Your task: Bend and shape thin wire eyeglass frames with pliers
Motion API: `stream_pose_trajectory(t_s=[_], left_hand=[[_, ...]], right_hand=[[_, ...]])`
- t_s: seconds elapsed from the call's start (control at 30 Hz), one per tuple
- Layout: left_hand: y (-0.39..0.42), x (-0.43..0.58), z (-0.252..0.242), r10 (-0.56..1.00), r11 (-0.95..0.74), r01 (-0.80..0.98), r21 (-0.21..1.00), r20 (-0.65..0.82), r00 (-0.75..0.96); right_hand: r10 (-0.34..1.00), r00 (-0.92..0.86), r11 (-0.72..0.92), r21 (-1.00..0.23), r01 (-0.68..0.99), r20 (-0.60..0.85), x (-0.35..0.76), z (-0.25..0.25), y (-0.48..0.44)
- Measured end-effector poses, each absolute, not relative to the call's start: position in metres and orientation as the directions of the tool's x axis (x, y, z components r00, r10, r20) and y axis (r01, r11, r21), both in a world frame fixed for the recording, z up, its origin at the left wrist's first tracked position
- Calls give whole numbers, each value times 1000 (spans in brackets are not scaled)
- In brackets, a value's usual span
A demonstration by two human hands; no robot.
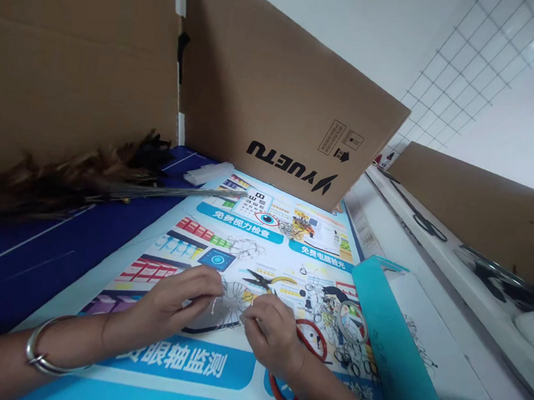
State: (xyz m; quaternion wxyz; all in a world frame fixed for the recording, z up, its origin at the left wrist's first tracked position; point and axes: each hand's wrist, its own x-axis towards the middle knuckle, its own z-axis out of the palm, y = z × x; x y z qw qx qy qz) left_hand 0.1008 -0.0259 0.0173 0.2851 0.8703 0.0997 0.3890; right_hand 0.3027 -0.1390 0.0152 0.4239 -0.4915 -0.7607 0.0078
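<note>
While the left hand [174, 305] and right hand [270, 331] each pinch an edge of the thin wire piece [230, 304] held low over the poster [227, 215], short, steady fingertip bends probably suit it best, keeping the spokes flat. The pliers [261, 280] lie just beyond it, near enough for tighter turns.

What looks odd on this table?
The brown cardboard panel behind the printed poster stands upside down: its black YUETU lettering reads inverted. Nothing looks wrong with the thin wire fan pinched by the left hand and right hand.
</note>
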Motion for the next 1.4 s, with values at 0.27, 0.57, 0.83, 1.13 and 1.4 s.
stream_pose_trajectory(t_s=[0.27, 0.57, 0.83, 1.13, 1.4], left_hand=[[-24, 101, 14, 351, -817, -94, 569, 621, 701], [-24, 101, 12, 377, -825, -69, 561, 637, 672], [-23, 101, 10, 368, -823, -69, 563, 622, 691], [-24, 100, 16, 438, -793, -18, 609, 590, 678], [-20, 99, 10, 516, -767, 33, 640, 586, 625]], right_hand=[[745, -153, 525, -429, 735, 649, 302, 17, -139], [769, -164, 517, -450, 728, 618, 302, 15, -138], [771, -178, 531, -464, 709, 611, 302, 17, -138], [850, -16, 437, -687, 580, 527, 298, 25, -139], [959, 275, 111, -987, -119, 75, 295, 39, -136]])
